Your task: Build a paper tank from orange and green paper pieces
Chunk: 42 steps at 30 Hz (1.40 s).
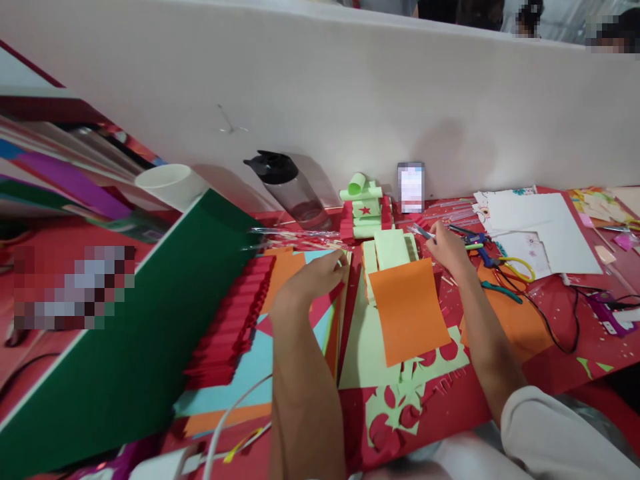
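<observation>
A stack of multicoloured paper sheets (250,363) lies left of the flat orange paper square (410,312). Left of the square, the left hand (319,273) curls loosely, any hold indiscernible; beyond its right corner, the right hand (443,245) closely pinches a slim grey tool (421,231).

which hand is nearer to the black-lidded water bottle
Left. The left hand is just in front of the water bottle, near its base; the right hand is well off to its right.

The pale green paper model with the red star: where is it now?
In the head view, the model stands slightly right of centre, before the white partition, just left of the upright rectangular phone.
</observation>
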Tool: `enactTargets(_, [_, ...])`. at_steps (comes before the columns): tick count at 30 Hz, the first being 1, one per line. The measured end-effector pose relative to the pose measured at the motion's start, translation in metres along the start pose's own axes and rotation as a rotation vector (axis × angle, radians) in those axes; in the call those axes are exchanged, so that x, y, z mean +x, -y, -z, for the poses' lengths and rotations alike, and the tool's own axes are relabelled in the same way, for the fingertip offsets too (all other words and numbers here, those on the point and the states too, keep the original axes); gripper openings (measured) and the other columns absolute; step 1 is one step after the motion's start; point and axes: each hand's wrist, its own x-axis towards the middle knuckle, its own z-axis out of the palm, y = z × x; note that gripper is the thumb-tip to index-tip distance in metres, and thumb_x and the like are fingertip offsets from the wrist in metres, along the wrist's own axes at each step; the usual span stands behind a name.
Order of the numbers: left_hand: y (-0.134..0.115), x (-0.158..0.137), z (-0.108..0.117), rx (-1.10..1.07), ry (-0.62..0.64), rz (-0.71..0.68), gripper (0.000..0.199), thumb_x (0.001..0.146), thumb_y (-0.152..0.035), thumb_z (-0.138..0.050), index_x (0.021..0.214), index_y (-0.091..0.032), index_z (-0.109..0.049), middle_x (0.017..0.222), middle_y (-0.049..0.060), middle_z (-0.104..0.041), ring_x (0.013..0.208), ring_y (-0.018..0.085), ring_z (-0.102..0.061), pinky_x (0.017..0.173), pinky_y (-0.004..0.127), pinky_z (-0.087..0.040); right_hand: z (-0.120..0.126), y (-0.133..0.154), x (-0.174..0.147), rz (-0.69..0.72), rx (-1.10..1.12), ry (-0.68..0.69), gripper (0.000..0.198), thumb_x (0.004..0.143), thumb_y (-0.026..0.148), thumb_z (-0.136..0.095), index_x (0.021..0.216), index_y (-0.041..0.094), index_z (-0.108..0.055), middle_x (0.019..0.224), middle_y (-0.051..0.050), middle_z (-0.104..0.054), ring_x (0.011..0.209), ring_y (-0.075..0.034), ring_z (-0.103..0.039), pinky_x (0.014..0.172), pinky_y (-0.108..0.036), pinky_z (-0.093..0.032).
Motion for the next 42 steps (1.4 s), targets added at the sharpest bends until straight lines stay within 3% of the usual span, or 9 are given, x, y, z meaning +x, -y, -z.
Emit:
enactTargets(3, [-0.012,-0.006,0.007,-0.02,-0.03,-0.082,0.016,0.091,-0.037,-0.047,0.092,-0.024,-0.055,0.08,0.002,-0.068,0.072,0.021,-0.06,0.067,0.031,-0.045,0.015,-0.011,0.003,0.043,0.228,-0.13,0.018,0.097,0.023,-0.046,0.104,0.021,-0.062,0.095,-0.007,-0.073,0.083,-0.024,-0.067,0.077,-0.033,-0.047])
enactTargets(8, [-0.043,-0.017,0.017,-0.113,-0.232,-0.263,0.026,0.099,-0.042,-0.042,0.097,-0.021,-0.058,0.097,0.007,-0.07,0.087,0.023,-0.063,0.076,0.032,-0.048,0.031,-0.02,0.005,0.107,0.681,-0.254,0.02,0.098,0.031,-0.046,0.094,0.022,-0.064,0.077,-0.001,-0.063,0.069,-0.019,-0.059,0.07,-0.031,-0.05])
enactTargets(12, [-0.073,-0.024,0.015,-0.267,-0.306,-0.422,0.035,0.102,-0.048,-0.044,0.114,-0.02,-0.062,0.113,0.01,-0.071,0.099,0.024,-0.066,0.085,0.034,-0.051,0.038,-0.009,0.001,0.203,0.857,-0.219,0.02,0.097,0.037,-0.055,0.091,0.022,-0.068,0.072,0.001,-0.058,0.065,-0.016,-0.053,0.061,-0.027,-0.046])
enactTargets(16, [-0.097,-0.022,0.004,-0.242,-0.277,-0.53,0.039,0.103,-0.046,-0.046,0.128,-0.02,-0.061,0.123,0.011,-0.07,0.104,0.025,-0.066,0.085,0.033,-0.051,0.044,0.01,-0.009,0.279,0.91,-0.116,0.023,0.096,0.041,-0.062,0.094,0.021,-0.072,0.071,0.002,-0.056,0.059,-0.013,-0.046,0.053,-0.025,-0.035])
enactTargets(22, [-0.109,-0.021,-0.005,-0.121,-0.231,-0.499,0.031,0.107,-0.038,-0.04,0.119,-0.019,-0.061,0.089,0.006,-0.07,0.073,0.021,-0.062,0.065,0.03,-0.039,0.046,0.025,-0.015,0.359,1.093,-0.039,0.021,0.091,0.042,-0.072,0.096,0.021,-0.072,0.084,0.0,-0.065,0.071,-0.013,-0.055,0.063,-0.025,-0.043])
enactTargets(25, [-0.111,-0.024,-0.006,-0.101,-0.228,-0.515,0.033,0.108,-0.041,-0.035,0.109,-0.02,-0.06,0.088,0.006,-0.068,0.074,0.022,-0.061,0.065,0.03,-0.038,0.044,0.027,-0.016,0.381,1.123,0.013,0.022,0.086,0.041,-0.078,0.096,0.021,-0.072,0.088,0.0,-0.067,0.075,-0.013,-0.059,0.066,-0.024,-0.047])
enactTargets(30, [-0.113,-0.022,-0.009,-0.008,-0.206,-0.537,0.031,0.108,-0.035,-0.029,0.106,-0.02,-0.056,0.098,0.011,-0.069,0.086,0.026,-0.065,0.071,0.032,-0.042,0.041,0.034,-0.018,0.387,1.122,0.209,0.028,0.083,0.044,-0.081,0.095,0.02,-0.07,0.084,0.0,-0.069,0.073,-0.014,-0.065,0.069,-0.026,-0.052])
enactTargets(35, [-0.118,-0.022,-0.01,0.106,-0.18,-0.449,0.031,0.109,-0.037,-0.026,0.116,-0.021,-0.052,0.094,0.01,-0.07,0.084,0.029,-0.069,0.069,0.032,-0.042,0.04,0.03,-0.017,0.375,1.159,0.197,0.028,0.09,0.049,-0.073,0.099,0.022,-0.069,0.081,0.0,-0.067,0.069,-0.013,-0.063,0.062,-0.025,-0.049])
enactTargets(42, [-0.12,-0.023,-0.012,0.15,-0.178,-0.407,0.036,0.109,-0.047,-0.027,0.12,-0.022,-0.051,0.084,0.007,-0.069,0.08,0.03,-0.07,0.065,0.03,-0.039,0.046,0.028,-0.018,0.404,1.11,0.161,0.035,0.086,0.056,-0.075,0.095,0.023,-0.069,0.078,0.002,-0.062,0.065,-0.013,-0.054,0.058,-0.024,-0.046])
